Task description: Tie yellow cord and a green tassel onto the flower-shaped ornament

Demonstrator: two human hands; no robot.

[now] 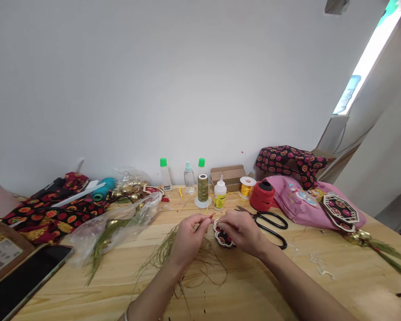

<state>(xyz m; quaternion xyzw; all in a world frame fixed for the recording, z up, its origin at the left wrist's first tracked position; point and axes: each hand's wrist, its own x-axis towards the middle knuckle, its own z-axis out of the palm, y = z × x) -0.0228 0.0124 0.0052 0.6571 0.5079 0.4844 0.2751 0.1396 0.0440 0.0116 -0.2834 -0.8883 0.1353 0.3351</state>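
My left hand [191, 236] is closed in a pinch on a thin red cord [212, 216], whose end sticks out past the fingertips. A loose tangle of olive-green thread [167, 249] spreads under and around this hand. Close by on the right, my right hand [243, 232] has its fingers pressed together; what they hold, if anything, is hidden. It partly covers a scalloped ornament [222, 237] with a pale rim and dark patterned fabric. Black-handled scissors [274, 220] lie just beyond my right wrist.
Behind my hands stand an olive thread spool [203, 188], a white glue bottle [219, 196], a yellow cord spool [247, 187] and a red thread cone [262, 196]. Patterned fabric [56, 209] and a phone [30, 276] lie left. A pink bag [287, 203] bearing a tasselled ornament [341, 209] lies right.
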